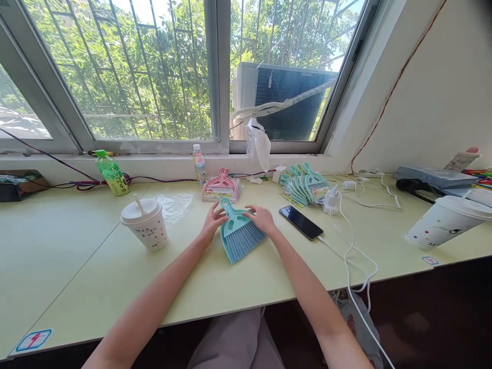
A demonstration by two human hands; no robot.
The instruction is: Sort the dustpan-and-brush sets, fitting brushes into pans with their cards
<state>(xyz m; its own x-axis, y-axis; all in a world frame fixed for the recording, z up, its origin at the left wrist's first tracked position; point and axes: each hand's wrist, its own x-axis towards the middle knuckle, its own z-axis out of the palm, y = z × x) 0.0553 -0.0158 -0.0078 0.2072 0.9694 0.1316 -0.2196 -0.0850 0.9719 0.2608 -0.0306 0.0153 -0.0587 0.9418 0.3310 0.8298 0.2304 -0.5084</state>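
A small teal dustpan point(232, 224) lies on the table in front of me, its looped handle pointing away. Nested in it is a hand brush point(242, 242) with grey-blue bristles facing me. My left hand point(214, 221) grips the set's left edge near the handle, fingers closed against it. On the opposite side, my right hand point(262, 218) curls its fingers over the upper right edge. Crumpled clear plastic film point(175, 206) is to the left of my left hand. Behind the set sits a pink dustpan-and-brush set point(222, 187) in clear wrap.
Several teal sets point(305, 184) are piled at the back right. A phone point(301, 223) on a white cable point(355, 251) lies right of my hands. Lidded cups point(148, 228) stand left and far right. Two bottles point(112, 174) and a white packet point(257, 143) are near the window.
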